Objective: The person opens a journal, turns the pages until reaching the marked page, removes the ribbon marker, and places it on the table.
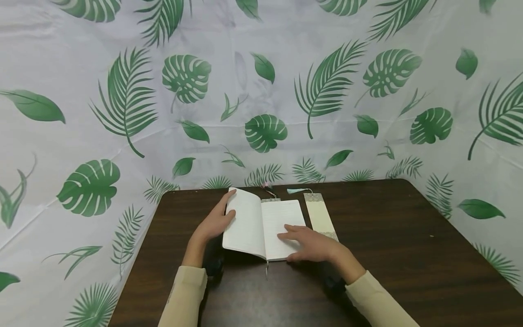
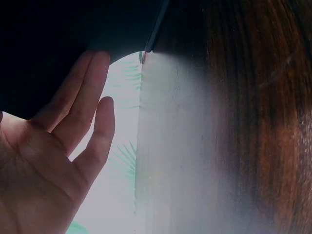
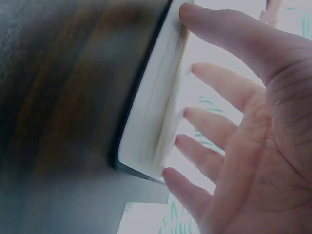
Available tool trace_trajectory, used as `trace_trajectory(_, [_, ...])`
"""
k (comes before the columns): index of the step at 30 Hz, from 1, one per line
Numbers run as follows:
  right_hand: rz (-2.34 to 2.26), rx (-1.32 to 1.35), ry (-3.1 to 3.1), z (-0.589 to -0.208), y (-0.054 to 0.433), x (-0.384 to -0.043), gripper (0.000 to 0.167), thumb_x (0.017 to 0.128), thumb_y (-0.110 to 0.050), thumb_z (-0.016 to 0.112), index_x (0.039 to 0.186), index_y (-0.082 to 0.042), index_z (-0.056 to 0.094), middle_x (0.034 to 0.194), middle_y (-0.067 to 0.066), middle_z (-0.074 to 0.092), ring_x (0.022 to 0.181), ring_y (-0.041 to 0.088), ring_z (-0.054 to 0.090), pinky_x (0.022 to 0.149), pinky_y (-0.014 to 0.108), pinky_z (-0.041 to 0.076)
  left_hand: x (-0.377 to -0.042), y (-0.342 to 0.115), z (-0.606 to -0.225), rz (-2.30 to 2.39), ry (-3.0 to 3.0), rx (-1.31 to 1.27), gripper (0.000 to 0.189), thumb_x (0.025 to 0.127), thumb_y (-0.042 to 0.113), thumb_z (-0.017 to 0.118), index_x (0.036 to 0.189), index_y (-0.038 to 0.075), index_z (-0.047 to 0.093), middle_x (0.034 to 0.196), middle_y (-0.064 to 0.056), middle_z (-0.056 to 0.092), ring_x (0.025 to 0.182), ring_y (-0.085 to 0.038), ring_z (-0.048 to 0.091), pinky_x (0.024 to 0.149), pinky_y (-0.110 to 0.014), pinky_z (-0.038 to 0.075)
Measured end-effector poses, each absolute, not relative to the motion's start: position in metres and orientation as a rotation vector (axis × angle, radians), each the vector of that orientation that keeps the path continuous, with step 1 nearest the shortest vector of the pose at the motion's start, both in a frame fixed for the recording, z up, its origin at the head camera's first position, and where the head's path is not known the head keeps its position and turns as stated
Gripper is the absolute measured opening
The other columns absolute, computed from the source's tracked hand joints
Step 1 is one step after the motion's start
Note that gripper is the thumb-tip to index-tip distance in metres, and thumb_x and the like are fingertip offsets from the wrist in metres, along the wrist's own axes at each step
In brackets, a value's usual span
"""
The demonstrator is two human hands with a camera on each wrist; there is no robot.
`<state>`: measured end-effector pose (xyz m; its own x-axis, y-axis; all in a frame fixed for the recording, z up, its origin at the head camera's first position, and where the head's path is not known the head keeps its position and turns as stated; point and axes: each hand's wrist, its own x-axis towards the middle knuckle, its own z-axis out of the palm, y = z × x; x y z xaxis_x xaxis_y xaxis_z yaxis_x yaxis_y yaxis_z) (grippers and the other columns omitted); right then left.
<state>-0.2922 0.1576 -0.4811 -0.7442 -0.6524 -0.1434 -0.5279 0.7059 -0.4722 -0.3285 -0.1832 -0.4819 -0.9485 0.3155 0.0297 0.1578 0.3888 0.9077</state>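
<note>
An open notebook (image 1: pixel 283 229) with a dark cover and white pages lies on the table, its left half raised and tilted. My left hand (image 1: pixel 213 222) pinches that left half at its outer edge, thumb on the page. In the left wrist view, the fingers (image 2: pixel 80 105) of that hand lie against the dark cover from outside; the thumb is hidden there. My right hand (image 1: pixel 312 244) has its fingers spread, fingertips resting on the right page. In the right wrist view its thumb (image 3: pixel 219 22) is near the thick page block (image 3: pixel 156 107).
A cream bookmark (image 1: pixel 319 213) with a pale blue tassel (image 1: pixel 296 190) lies right of the notebook. Part of another bookmark (image 1: pixel 270 199) shows behind the notebook's top edge. A thin ribbon (image 1: pixel 267 270) hangs from its bottom. A leaf-print cloth (image 1: pixel 229 91) stands behind the dark wooden table (image 1: pixel 392 236).
</note>
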Motion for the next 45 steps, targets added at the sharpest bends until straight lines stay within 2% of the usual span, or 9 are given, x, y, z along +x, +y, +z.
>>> trace_trajectory(3, [-0.624,-0.929,2.583,-0.479,0.161,-0.295,0.066,0.095,-0.036,0.082,0.154,-0.014,0.062,0.17,0.022,0.04,0.158,0.047,0.037,0.123,0.067,0.034,-0.33,-0.183,-0.482,1.616,2.492,0.417,0.067,0.113,0.016,0.043,0.174,0.018,0.014,0.18,-0.017,0.011,0.159,-0.038,0.029,0.124,-0.06,0.031])
trace_trajectory(8, [-0.655,-0.944,2.563,-0.478,0.166,-0.295,0.055,0.1,-0.035,0.077,0.149,-0.014,0.066,0.168,0.021,0.044,0.156,0.047,0.04,0.123,0.067,0.035,-0.33,-0.182,-0.483,1.581,2.513,0.436,0.067,0.114,0.015,0.042,0.174,0.015,0.014,0.18,-0.02,0.011,0.158,-0.039,0.03,0.124,-0.061,0.032])
trace_trajectory(14, [-0.661,-0.989,2.58,-0.479,0.171,-0.292,0.033,0.107,-0.024,0.069,0.137,-0.014,0.075,0.158,0.012,0.06,0.147,0.038,0.055,0.116,0.059,0.047,-0.329,-0.182,-0.484,1.585,2.504,0.477,0.066,0.114,0.014,0.042,0.174,0.013,0.014,0.179,-0.023,0.013,0.157,-0.042,0.031,0.123,-0.063,0.032])
trace_trajectory(17, [-0.611,-0.964,2.631,-0.476,0.171,-0.287,0.032,0.104,-0.015,0.069,0.136,-0.016,0.076,0.151,0.008,0.066,0.142,0.033,0.061,0.113,0.056,0.05,-0.328,-0.182,-0.483,1.601,2.488,0.473,0.067,0.114,0.014,0.042,0.174,0.014,0.014,0.18,-0.021,0.011,0.159,-0.041,0.028,0.124,-0.063,0.03])
trace_trajectory(22, [-0.527,-0.938,2.735,-0.473,0.171,-0.286,0.036,0.1,-0.005,0.069,0.135,-0.012,0.073,0.141,0.007,0.07,0.133,0.032,0.065,0.11,0.056,0.052,-0.328,-0.183,-0.482,1.61,2.495,0.46,0.069,0.114,0.013,0.042,0.174,0.016,0.009,0.181,-0.02,0.004,0.164,-0.04,0.016,0.128,-0.064,0.024])
trace_trajectory(28, [-0.467,-0.909,2.729,-0.475,0.17,-0.288,0.043,0.095,-0.002,0.071,0.137,-0.01,0.071,0.148,0.015,0.064,0.14,0.038,0.059,0.114,0.059,0.048,-0.327,-0.183,-0.482,1.604,2.497,0.46,0.07,0.113,0.011,0.041,0.174,0.014,0.007,0.181,-0.021,0.002,0.166,-0.041,0.013,0.129,-0.065,0.021])
trace_trajectory(35, [-0.453,-0.885,2.832,-0.477,0.171,-0.29,0.05,0.093,-0.004,0.077,0.142,-0.01,0.068,0.153,0.017,0.06,0.139,0.041,0.059,0.108,0.06,0.052,-0.33,-0.18,-0.482,1.604,2.498,0.442,0.071,0.113,0.012,0.042,0.174,0.015,0.007,0.181,-0.019,0.002,0.166,-0.039,0.013,0.13,-0.064,0.021])
trace_trajectory(41, [-0.625,-0.939,2.982,-0.477,0.173,-0.296,0.076,0.087,-0.006,0.088,0.156,-0.015,0.055,0.169,0.02,0.042,0.149,0.045,0.048,0.11,0.066,0.048,-0.333,-0.181,-0.485,1.603,2.506,0.438,0.074,0.112,0.01,0.038,0.174,0.01,-0.002,0.182,-0.015,-0.005,0.168,-0.034,0.003,0.133,-0.06,0.013])
trace_trajectory(45, [-0.856,-0.951,3.026,-0.479,0.167,-0.3,0.102,0.085,-0.012,0.093,0.169,-0.014,0.034,0.175,0.023,0.027,0.155,0.05,0.037,0.114,0.067,0.045,-0.334,-0.182,-0.486,1.604,2.503,0.437,0.074,0.112,0.01,0.036,0.173,0.008,-0.006,0.182,-0.015,-0.008,0.169,-0.033,-0.003,0.134,-0.059,0.008])
